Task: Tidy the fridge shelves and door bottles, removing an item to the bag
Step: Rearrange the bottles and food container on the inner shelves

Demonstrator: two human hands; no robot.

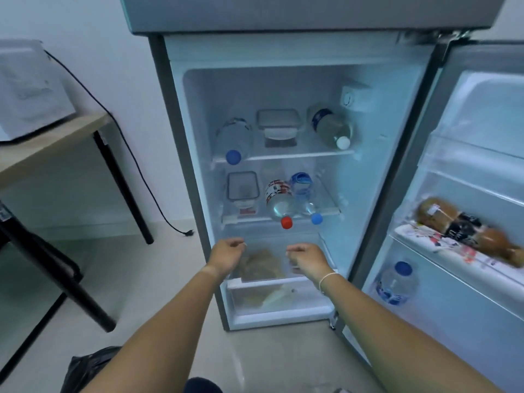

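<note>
Both my hands — left hand [226, 252], right hand [306, 258] — hover loosely curled and empty over the brown packet [261, 265] on the bottom shelf; next, grip it for the black bag [88, 373] on the floor.

- Five bottles lying on the fridge shelves: on the upper shelf a blue-capped bottle [234, 140] and a white-capped bottle [331, 127]; on the lower shelf a red-capped bottle [279, 201], a blue-labelled bottle [304, 191] and a faint clear one by the right wall.
- One upright door bottle [395, 283].
- Two lidded containers: the upper container [278, 123] and the lower container [243, 187].
- One black bag [85, 370] on the floor.
- Two hands: left hand [226, 255], right hand [307, 259].
</note>
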